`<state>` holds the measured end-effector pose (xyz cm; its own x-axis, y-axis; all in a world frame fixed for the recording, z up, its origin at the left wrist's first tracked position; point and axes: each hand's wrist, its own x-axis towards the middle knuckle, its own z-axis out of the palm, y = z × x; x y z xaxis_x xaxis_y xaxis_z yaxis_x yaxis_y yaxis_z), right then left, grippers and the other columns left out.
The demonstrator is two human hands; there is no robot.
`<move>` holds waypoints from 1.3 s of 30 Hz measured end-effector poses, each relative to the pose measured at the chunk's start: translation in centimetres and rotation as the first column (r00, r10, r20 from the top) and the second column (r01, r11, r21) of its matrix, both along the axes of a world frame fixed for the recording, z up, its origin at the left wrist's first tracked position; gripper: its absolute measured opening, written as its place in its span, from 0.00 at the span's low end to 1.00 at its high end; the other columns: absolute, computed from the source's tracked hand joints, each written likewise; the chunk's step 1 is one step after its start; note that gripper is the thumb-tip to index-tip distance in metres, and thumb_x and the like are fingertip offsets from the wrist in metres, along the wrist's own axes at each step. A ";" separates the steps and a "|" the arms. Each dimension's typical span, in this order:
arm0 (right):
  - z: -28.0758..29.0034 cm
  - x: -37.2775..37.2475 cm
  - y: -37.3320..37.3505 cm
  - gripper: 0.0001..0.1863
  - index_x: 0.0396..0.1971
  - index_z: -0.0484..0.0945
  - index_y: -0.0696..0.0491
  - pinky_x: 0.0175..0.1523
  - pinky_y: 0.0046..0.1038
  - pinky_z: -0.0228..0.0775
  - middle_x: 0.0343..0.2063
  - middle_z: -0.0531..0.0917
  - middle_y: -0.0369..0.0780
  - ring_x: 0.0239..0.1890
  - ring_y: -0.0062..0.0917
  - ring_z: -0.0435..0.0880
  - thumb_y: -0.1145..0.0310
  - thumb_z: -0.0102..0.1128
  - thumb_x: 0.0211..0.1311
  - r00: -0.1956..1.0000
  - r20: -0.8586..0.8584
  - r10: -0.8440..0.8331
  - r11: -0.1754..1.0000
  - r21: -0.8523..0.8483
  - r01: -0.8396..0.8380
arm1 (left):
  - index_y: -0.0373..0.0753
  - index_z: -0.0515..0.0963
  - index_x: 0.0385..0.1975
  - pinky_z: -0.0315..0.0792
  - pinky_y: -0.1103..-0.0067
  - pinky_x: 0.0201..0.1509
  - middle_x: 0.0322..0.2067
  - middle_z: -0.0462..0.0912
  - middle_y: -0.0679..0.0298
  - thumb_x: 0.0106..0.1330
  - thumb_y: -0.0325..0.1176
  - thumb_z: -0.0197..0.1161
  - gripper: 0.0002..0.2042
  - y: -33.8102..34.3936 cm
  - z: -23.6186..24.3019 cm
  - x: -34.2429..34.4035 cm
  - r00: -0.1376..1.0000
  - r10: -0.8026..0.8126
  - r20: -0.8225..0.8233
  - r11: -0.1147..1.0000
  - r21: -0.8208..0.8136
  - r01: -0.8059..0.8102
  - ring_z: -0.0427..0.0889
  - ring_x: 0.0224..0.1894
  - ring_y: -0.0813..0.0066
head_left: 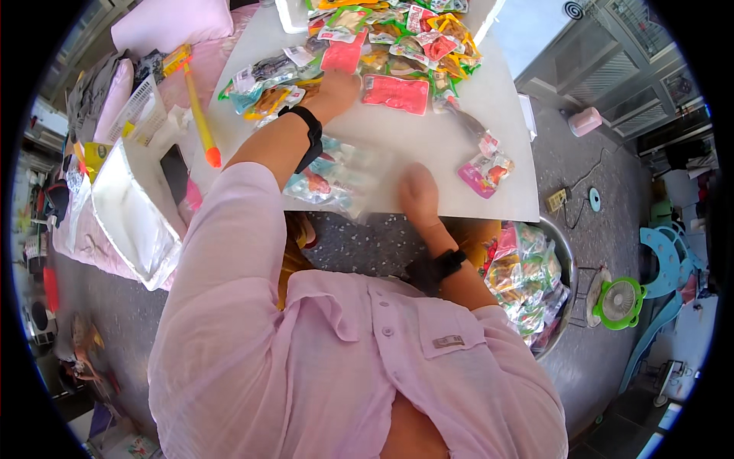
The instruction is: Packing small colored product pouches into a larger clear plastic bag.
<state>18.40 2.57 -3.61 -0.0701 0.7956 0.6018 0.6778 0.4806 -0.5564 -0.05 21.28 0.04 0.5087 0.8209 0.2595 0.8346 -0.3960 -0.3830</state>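
Note:
My left hand (333, 96) grips the lower end of a red packet (344, 50) among piled colourful food packets (453, 43). A second red packet (395, 93) lies flat to its right. A clear bag (336, 191) with printed packaging lies near the table's front edge, below my left wrist. My right hand (418, 191) is just right of that bag, fingers curled and slightly blurred; what they hold, if anything, is hidden. A pink-and-purple pouch (483, 174) lies farther right on the white table (245, 69).
A white box (138, 214), plastic basket (131, 107) and yellow tube-like object (200, 115) rest on pink bedding at left. A metal basin (566, 298) of packets sits below the table at right, beside a green fan (618, 302), cable and power strip (556, 200).

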 end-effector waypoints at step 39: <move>6.2 3.5 -0.6 0.11 0.35 0.65 0.57 0.31 0.21 0.66 0.29 0.73 0.38 0.31 0.21 0.73 0.71 0.47 0.50 0.078 -0.996 -0.050 0.396 -0.091 -0.914 | 0.34 0.61 0.32 0.64 0.67 0.42 0.32 0.66 0.61 0.51 0.25 0.44 0.08 -15.1 9.3 -3.7 -0.359 0.782 0.510 0.519 -0.213 0.828 0.68 0.37 0.70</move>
